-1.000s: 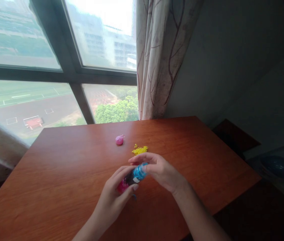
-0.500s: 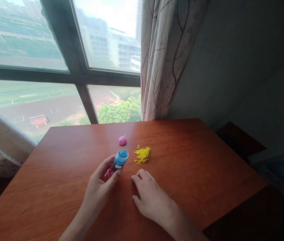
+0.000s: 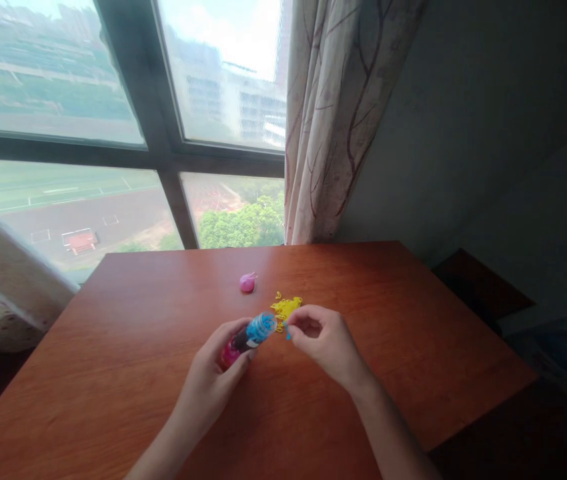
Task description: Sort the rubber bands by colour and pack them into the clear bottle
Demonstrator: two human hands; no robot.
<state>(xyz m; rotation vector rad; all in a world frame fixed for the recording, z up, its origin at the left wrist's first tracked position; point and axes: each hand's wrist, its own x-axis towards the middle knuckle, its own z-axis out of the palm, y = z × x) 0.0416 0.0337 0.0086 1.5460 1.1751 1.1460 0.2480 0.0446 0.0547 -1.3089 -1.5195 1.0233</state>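
My left hand (image 3: pixel 221 363) is wrapped round a small clear jar (image 3: pixel 247 339), tilted with its open mouth towards the right. Blue bands (image 3: pixel 263 325) fill the mouth end, and pink shows at the lower end. Just right of the mouth, my right hand (image 3: pixel 321 337) pinches a small blue band (image 3: pixel 288 332) between thumb and fingertips. Behind those fingertips lies a loose pile of yellow bands (image 3: pixel 287 307), partly covered by the hand. A round pink object (image 3: pixel 247 283) with a thin tip rests farther back on the table.
The reddish-brown wooden table (image 3: pixel 128 333) reaches back to a window with a dark frame (image 3: pixel 158 157). A patterned curtain (image 3: pixel 326 133) hangs behind its right part. At the far right is a dark wooden surface (image 3: pixel 483 287) beyond the table's edge.
My right hand has risen from the table top towards the jar mouth, a blue band now visible in its pinch. The jar has tilted further to the right.
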